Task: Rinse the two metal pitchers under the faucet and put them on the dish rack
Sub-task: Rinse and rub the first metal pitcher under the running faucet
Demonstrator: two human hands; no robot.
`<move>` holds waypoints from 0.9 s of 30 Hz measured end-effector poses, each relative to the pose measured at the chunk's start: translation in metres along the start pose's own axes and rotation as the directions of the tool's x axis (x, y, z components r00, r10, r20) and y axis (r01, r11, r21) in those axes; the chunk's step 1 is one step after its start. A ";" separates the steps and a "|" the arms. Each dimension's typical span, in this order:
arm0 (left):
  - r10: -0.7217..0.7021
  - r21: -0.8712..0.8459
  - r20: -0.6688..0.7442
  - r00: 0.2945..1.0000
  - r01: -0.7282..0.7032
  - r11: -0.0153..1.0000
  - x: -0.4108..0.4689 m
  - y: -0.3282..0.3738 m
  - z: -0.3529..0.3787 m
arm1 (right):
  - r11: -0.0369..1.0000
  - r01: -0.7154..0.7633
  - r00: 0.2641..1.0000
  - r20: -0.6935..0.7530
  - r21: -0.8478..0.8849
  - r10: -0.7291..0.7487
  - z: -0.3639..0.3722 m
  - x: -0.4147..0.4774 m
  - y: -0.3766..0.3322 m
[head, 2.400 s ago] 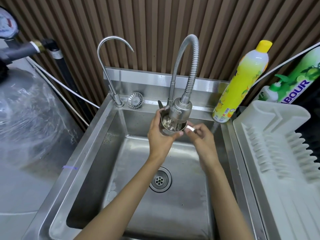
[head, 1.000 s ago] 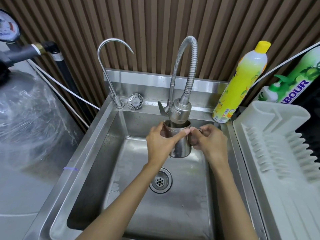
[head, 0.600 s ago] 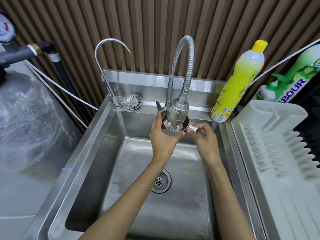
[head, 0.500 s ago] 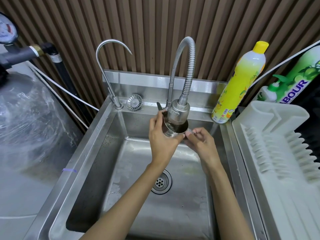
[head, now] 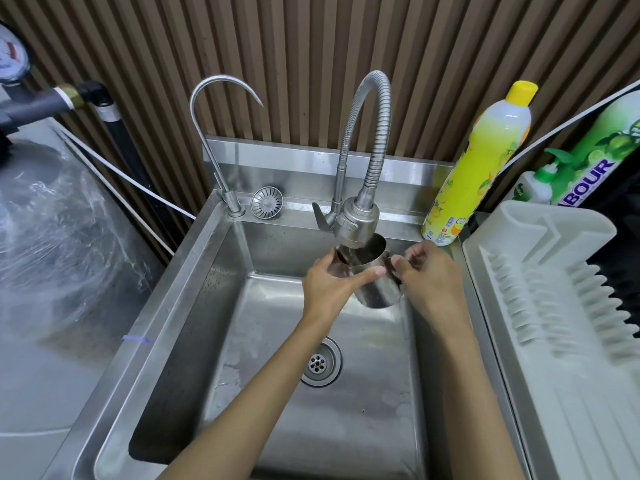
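1. Both hands are on one metal pitcher (head: 377,289). My left hand (head: 329,285) curls round its body with the thumb laid across the front below the rim. My right hand (head: 429,278) pinches the handle on its right side.
2. That pitcher sits at the centre of the frame, held in the air over the back of the sink (head: 221,289). It is tilted, with its open mouth just under the spray head of the big faucet (head: 355,223) and its base pointing down the frame.
3. I count one pitcher in sight; the second does not show.
4. Faucets: two. The ribbed flexible one is in the middle, and a thin gooseneck faucet (head: 221,133) stands left of it.
5. Bottles: two, at upper right. One is a tall yellow bottle (head: 485,161) and beside it a smaller green pump bottle (head: 533,188).
6. One white dish rack (head: 554,306) fills the right edge, with nothing on it.
7. One drain (head: 320,362) lies in the sink floor, and one round strainer (head: 266,202) rests on the back ledge between the faucets.
8. Half a second ago the pitcher was pushed up around the spray head, with little of its side showing. It now hangs lower, clear of the head, with its whole side wall in view. Both hands have come down with it and hold the same places.
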State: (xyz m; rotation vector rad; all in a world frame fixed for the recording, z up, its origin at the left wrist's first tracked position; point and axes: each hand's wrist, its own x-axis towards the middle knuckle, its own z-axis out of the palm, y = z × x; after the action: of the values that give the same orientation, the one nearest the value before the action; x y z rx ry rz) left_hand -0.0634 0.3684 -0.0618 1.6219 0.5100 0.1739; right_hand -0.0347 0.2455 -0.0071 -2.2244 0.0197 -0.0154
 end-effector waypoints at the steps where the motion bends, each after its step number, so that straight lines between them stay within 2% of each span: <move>1: 0.010 -0.025 0.006 1.000 -0.010 1.000 0.002 -0.001 0.002 | 0.999 0.015 1.000 -0.004 0.030 -0.015 0.000 -0.001 0.000; 6: 0.196 -0.060 -0.084 0.977 -0.201 0.978 0.009 0.003 0.003 | 0.943 -0.036 0.996 0.089 0.330 0.007 0.018 -0.001 0.014; 10: 0.397 0.160 -0.156 0.905 -0.374 0.914 0.004 0.016 -0.008 | 0.804 -0.194 0.967 0.248 0.562 0.061 0.037 -0.005 0.020; 12: 0.432 0.279 -0.188 0.882 -0.374 0.885 0.000 0.017 -0.013 | 0.773 -0.218 0.957 0.288 0.596 0.048 0.039 -0.008 0.019; 14: 0.416 0.346 -0.228 0.880 -0.326 0.880 -0.003 0.014 -0.016 | 0.811 -0.203 0.956 0.289 0.549 0.044 0.037 -0.010 0.017; 17: 0.329 0.330 -0.238 0.914 -0.242 0.912 -0.007 0.010 -0.016 | 0.881 -0.181 0.972 0.214 0.436 0.094 0.032 -0.012 0.012; 19: 0.254 0.268 -0.192 0.948 -0.199 0.943 -0.010 0.006 -0.015 | 0.944 -0.144 0.986 0.120 0.296 0.113 0.026 -0.011 0.008; 22: 0.164 0.159 -0.113 0.980 -0.145 0.977 -0.009 -0.002 -0.010 | 0.999 -0.036 0.999 -0.009 0.018 0.037 0.012 -0.010 -0.001; 24: 0.121 0.073 -0.074 0.990 -0.116 0.991 -0.006 -0.004 -0.006 | 1.000 0.021 0.999 -0.048 -0.020 -0.022 0.007 -0.009 -0.003; 27: 0.121 -0.062 -0.048 0.992 -0.123 0.990 -0.001 -0.002 -0.001 | 0.997 0.059 0.996 -0.070 0.056 -0.055 0.008 -0.008 -0.001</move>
State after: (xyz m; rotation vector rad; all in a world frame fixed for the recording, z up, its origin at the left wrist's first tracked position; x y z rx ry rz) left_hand -0.0645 0.3688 -0.0633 1.5890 0.4346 0.3152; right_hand -0.0426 0.2530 -0.0114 -2.1646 -0.0068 -0.1225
